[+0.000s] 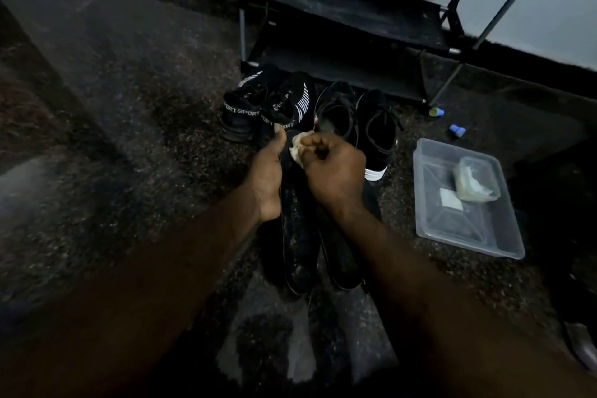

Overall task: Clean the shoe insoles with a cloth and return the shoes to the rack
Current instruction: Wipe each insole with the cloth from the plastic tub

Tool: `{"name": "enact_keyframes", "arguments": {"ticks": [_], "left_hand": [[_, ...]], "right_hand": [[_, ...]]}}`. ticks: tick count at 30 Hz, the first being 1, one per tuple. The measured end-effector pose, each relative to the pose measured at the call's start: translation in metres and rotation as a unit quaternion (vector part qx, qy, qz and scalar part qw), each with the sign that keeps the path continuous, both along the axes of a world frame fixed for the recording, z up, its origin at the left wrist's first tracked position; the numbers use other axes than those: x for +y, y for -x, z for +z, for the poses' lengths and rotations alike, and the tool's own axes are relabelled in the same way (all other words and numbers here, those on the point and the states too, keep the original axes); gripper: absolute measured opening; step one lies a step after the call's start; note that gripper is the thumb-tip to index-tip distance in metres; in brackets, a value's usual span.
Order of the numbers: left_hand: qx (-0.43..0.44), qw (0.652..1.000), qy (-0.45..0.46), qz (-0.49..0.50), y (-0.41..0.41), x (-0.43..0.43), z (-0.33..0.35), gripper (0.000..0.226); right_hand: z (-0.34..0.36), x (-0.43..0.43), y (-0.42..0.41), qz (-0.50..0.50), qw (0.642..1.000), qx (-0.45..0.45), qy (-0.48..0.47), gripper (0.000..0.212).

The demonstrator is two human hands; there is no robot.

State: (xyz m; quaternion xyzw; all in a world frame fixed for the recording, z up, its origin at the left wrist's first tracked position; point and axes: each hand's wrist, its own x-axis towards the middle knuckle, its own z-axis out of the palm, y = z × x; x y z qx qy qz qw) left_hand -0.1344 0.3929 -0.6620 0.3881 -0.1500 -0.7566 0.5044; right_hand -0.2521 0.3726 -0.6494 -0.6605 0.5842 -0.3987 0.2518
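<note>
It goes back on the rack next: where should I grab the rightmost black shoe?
Probably the heel collar of the rightmost shoe, from above on your side: its white heel points toward you, its opening faces up, and the neighbouring shoe crowds its left side.

At the floor's far edge stands the rack; shoes line up before it, insoles nearer, a tray rightward holding a tub.
</note>
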Motion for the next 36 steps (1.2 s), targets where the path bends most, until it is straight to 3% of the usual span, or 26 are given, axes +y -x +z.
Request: {"name": "enact_keyframes", "arguments": {"ticks": [7, 12, 16, 21, 24, 27, 30, 36], "left_hand": [[-0.013, 1.0, -0.018, 0.018, 0.036, -0.006, -0.02, 0.067], [0.028, 0.998, -0.046, 0.016, 0.058, -0.007, -0.039, 0.067], [0.016, 0.998, -0.038, 0.039, 0.072, -0.012, -0.05, 0.064], [-0.014, 0.998, -0.013, 0.06, 0.07, -0.021, -0.041, 0.061], [-0.04, 0.997, -0.006, 0.065, 0.066, -0.025, -0.037, 0.06], [-0.054, 0.998, -0.007, 0.026, 0.071, -0.023, -0.035, 0.06], [-0.026, 1.0, -0.008, 0.001, 0.073, -0.022, -0.032, 0.059], [-0.045, 0.999, -0.009, 0.008, 0.061, -0.028, -0.035, 0.064]], "right_hand": [[-0.04, 0.002, 0.037, -0.005, 1.0, 0.0, 0.02, 0.017], [-0.063, 0.011, 0.064, 0.026, 0.999, -0.023, -0.008, 0.028], [-0.066, -0.001, 0.064, -0.002, 0.997, -0.072, -0.023, 0.021], [-0.055, -0.005, 0.05, 0.02, 0.991, -0.126, 0.032, 0.016], [-0.051, -0.007, 0.049, 0.02, 0.994, -0.082, 0.066, 0.018], [-0.05, -0.016, 0.061, -0.04, 0.994, -0.01, 0.097, 0.016], [-0.045, -0.018, 0.069, -0.064, 0.994, -0.025, 0.086, 0.013], [-0.043, -0.01, 0.05, 0.002, 0.996, -0.031, 0.088, 0.016]]}}
